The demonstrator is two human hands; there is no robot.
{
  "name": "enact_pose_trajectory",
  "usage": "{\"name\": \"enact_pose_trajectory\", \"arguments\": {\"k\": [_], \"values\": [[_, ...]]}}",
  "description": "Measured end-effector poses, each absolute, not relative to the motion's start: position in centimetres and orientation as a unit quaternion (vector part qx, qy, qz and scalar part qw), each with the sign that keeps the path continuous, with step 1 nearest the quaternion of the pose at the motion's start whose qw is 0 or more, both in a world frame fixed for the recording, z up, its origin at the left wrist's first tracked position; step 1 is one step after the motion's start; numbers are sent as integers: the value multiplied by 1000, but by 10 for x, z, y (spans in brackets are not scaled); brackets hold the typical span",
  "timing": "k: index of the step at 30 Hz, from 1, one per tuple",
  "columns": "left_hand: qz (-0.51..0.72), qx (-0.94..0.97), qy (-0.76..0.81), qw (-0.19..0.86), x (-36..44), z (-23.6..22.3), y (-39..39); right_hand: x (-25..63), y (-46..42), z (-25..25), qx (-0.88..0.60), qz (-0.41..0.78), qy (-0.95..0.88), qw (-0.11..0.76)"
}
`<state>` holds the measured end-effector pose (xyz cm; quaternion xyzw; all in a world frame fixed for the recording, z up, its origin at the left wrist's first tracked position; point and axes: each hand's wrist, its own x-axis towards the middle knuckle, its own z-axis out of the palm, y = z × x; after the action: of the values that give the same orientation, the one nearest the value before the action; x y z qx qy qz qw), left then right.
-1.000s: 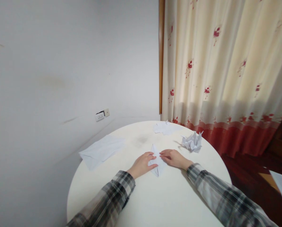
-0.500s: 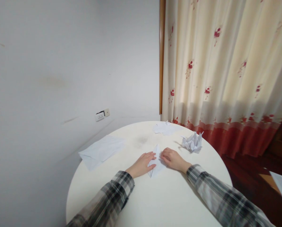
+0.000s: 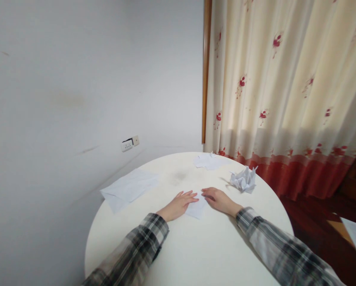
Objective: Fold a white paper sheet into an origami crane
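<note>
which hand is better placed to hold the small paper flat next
Probably the left hand: its spread fingers lie across the paper. The right hand sits at the paper's right side, fingers bent, covering little of it.

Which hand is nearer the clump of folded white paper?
Right. The right hand is left of the clump and closer to the camera; the left hand lies farther left, on the small sheet.

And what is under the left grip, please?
White paper lies under the left grip; its near part shows on the table, but the covered part is hidden.
</note>
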<state>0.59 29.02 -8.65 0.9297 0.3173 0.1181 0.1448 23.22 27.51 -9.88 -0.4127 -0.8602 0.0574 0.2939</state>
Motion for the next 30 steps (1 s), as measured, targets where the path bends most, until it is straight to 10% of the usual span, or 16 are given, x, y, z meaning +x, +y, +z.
{"name": "enact_pose_trajectory", "arguments": {"k": [21,30], "values": [[191,928,313,70,8,-99,288,233,274,-88,-428,17,-818,383],[446,728,462,239,11,-89,297,240,278,-92,-476,42,-709,519]]}}
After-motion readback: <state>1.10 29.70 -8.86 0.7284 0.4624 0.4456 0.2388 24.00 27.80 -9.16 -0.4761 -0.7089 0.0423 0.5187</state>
